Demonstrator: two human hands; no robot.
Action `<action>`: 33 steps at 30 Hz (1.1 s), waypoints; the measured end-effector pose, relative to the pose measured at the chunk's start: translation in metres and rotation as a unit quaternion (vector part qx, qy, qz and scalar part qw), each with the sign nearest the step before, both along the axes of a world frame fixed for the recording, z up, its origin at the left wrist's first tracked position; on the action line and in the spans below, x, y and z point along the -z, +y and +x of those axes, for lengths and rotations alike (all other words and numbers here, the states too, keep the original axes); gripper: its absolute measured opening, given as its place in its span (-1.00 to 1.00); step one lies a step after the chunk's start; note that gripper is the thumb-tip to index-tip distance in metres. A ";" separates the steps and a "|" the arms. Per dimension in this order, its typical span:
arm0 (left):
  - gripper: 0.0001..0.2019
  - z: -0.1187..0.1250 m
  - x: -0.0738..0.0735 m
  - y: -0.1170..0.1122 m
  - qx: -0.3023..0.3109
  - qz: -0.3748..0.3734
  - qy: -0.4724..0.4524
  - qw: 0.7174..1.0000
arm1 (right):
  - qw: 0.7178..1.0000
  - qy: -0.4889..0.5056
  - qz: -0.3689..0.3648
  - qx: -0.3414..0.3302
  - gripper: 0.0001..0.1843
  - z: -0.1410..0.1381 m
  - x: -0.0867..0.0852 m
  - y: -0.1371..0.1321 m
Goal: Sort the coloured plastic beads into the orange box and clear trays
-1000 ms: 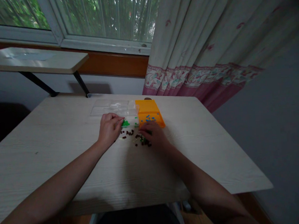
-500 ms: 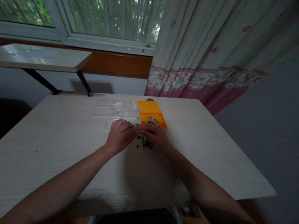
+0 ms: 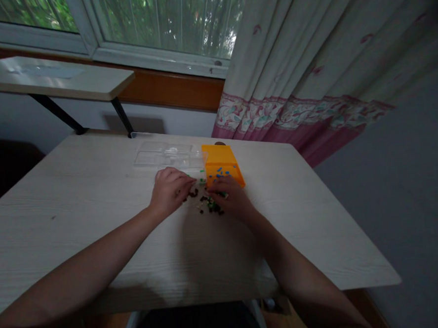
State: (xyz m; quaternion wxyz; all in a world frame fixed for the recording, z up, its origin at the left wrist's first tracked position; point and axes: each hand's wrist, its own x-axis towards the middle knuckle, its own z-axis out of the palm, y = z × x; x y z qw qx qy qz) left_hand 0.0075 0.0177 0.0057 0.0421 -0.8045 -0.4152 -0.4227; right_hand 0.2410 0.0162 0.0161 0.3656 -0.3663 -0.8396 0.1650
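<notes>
Small loose pieces (image 3: 212, 206), black, green and pale, lie in a pile on the table between my hands. My left hand (image 3: 170, 189) is at the pile's left, its fingertips pinched near a few dark brown pieces (image 3: 194, 192). Whatever sits in that pinch is too small to name. My right hand (image 3: 231, 195) bends over the right side of the pile, fingers drawn together, and hides part of it. What it holds, if anything, cannot be made out. Just beyond it, an orange box (image 3: 220, 155) lies open with small blue pieces (image 3: 219, 173) in its near half.
Behind my left hand lies a clear plastic compartment case (image 3: 159, 155), partly covered by that hand. A raised shelf (image 3: 88, 85) on black legs stands at the back left of the pale wooden table (image 3: 106, 210). A curtain (image 3: 273, 86) hangs behind the table's right side.
My hands, whose fingertips met over the pile, are now apart; the left has moved a little to the left. Dark brown pieces now show between them.
</notes>
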 end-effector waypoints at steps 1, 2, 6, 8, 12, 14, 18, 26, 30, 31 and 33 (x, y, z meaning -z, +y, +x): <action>-0.84 -0.002 0.000 0.002 -0.012 -0.013 -0.013 1.000 | 0.999 -0.039 0.012 -0.005 -0.88 0.004 -0.002 0.001; -0.83 -0.003 0.000 0.004 -0.024 -0.024 -0.025 0.999 | 0.997 -0.079 0.017 -0.010 -0.91 0.007 -0.004 0.001; -0.79 -0.008 0.002 0.011 -0.057 -0.047 -0.049 0.996 | 0.979 -0.200 0.015 -0.028 -0.96 0.015 -0.010 -0.001; -0.79 -0.009 0.003 0.012 -0.065 -0.048 -0.051 0.995 | 0.973 -0.228 0.014 -0.031 -0.94 0.015 -0.010 -0.003; -0.79 -0.009 0.004 0.013 -0.072 -0.049 -0.046 0.995 | 0.966 -0.256 0.021 -0.020 -0.89 0.011 -0.011 -0.006; -0.80 -0.009 0.005 0.014 -0.078 -0.051 -0.043 0.995 | 0.963 -0.266 0.029 -0.015 -0.87 0.009 -0.012 -0.008; -0.80 -0.010 0.005 0.016 -0.094 -0.053 -0.041 0.993 | 0.958 -0.284 0.036 -0.019 -0.88 0.007 -0.015 -0.010; -0.79 -0.013 0.010 0.020 -0.105 -0.058 -0.036 0.992 | 0.951 -0.304 0.049 -0.028 -0.96 0.004 -0.017 -0.012; -0.78 -0.013 0.013 0.020 -0.113 -0.067 -0.030 0.991 | 0.958 -0.282 0.048 -0.027 -0.96 0.004 -0.013 -0.011; -0.78 -0.012 0.013 0.020 -0.113 -0.067 -0.029 0.991 | 0.963 -0.266 0.044 -0.030 -0.96 0.005 -0.012 -0.010; -0.76 -0.012 0.012 0.018 -0.107 -0.061 -0.029 0.992 | 0.972 -0.228 0.033 -0.036 -0.95 0.005 -0.008 -0.007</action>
